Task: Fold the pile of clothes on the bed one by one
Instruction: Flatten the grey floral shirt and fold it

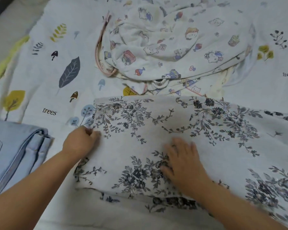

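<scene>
Looks like mid-fold on the flowery garment spread across the near bed: left hand pinches its left edge, right hand presses flat and open on top, so next it probably needs folding over, with the cartoon-print pile waiting behind.

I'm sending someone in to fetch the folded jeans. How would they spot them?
Start at the bed sheet printed with leaves and mushrooms. At its near left edge, left of the left hand, lie the folded jeans. They are the only plain pale-blue denim; the neighbouring fabrics are all white with prints.
</scene>
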Motion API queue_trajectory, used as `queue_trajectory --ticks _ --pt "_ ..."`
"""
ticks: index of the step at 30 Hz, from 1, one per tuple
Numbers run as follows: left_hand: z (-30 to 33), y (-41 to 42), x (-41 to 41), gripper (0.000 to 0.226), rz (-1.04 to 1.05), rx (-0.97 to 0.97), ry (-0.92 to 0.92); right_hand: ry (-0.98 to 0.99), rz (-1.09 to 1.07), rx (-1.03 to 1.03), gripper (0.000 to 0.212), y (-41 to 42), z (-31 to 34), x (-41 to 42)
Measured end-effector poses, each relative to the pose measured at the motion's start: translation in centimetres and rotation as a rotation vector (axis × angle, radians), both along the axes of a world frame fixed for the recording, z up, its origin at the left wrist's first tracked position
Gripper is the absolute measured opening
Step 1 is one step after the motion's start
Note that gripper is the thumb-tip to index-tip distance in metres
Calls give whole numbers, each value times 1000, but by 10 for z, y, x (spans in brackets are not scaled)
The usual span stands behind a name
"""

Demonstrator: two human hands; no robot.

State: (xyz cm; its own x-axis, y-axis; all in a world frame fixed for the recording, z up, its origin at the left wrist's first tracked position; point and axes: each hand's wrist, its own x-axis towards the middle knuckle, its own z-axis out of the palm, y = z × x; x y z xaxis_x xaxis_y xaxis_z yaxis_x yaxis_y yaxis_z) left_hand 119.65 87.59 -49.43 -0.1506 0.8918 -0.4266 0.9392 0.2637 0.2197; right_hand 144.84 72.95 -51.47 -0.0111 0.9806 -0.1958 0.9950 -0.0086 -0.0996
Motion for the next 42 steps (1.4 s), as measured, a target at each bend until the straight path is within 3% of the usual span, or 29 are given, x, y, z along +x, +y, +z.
queue_trajectory --ticks 3,5,8,10,12,15,17,19,21,23,25,29,32,36,42 --pt "7 -13 -7 47 -56 -171 27 -12 103 -10 65 -27 -13 -8" --pt "15 -23 -12 41 13 -248 -81 -15 180 22 68 -36 -14 -9" --pt "21 -37 -22 24 248 -252 -550 37 183 10 60 -36 -10 -10" --pt "28 -44 -29 34 377 -256 -956 133 150 128 34 -33 -7 -8" --pt "32 -53 -38 50 331 -330 -1125 204 85 204 30 -26 0 -9" --pt "35 -71 -45 29 41 -425 -908 204 22 289 31 -26 7 -14" --pt "31 -80 -49 18 -61 -333 -666 186 42 315 28 -38 6 -17" --pt "34 -85 -49 6 9 -197 -640 117 60 276 48 -52 6 -16" --pt "43 -84 -45 9 183 -114 -748 13 50 179 78 -68 2 -8" --pt "50 -81 -42 15 372 -118 -852 -55 -25 102 100 -82 -1 6" --pt "55 -79 -40 21 528 -183 -898 -76 -117 86 108 -91 2 22" --pt "59 -80 -36 22 727 -320 -908 -140 -164 118 103 -98 16 51" --pt "56 -80 -37 21 766 -309 -890 -123 -132 212 93 -100 25 68" --pt "46 -86 -40 20 693 -168 -755 -35 -82 364 74 -111 47 77" --pt "17 -98 -40 19 406 -104 -372 -118 83 83 64 -141 19 73"
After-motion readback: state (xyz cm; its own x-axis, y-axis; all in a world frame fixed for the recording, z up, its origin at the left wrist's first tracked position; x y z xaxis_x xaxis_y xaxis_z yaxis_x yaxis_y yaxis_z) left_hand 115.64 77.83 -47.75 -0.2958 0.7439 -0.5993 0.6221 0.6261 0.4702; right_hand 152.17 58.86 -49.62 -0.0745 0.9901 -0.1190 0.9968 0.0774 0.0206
